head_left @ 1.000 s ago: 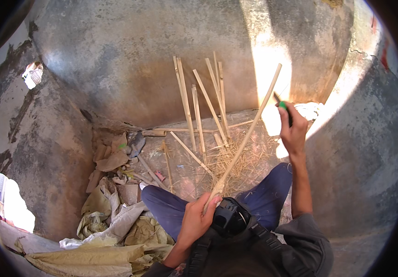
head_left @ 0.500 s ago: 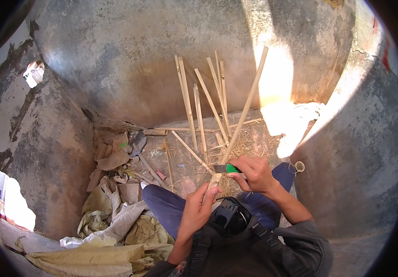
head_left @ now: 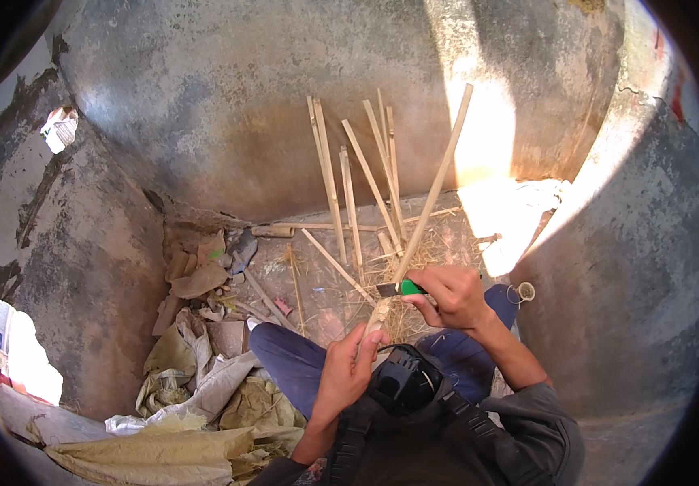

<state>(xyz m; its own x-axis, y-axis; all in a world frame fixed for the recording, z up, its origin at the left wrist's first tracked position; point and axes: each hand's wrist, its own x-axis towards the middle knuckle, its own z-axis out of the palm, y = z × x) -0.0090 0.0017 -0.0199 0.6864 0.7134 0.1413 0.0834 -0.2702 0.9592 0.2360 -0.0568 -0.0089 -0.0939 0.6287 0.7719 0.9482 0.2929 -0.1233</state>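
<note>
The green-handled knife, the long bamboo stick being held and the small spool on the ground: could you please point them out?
green-handled knife [head_left: 409, 287], head view, on its green handle.
long bamboo stick [head_left: 439, 174], head view, mid-shaft.
small spool [head_left: 523, 292], head view, its round top.

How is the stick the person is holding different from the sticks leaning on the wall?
The held stick is gripped near its lower end by the left hand, while the leaning sticks rest untouched against the wall. The held stick has a green-handled knife laid against it by the right hand; the leaning sticks have none. The held stick reaches higher. All are pale, thin and straight.
</note>
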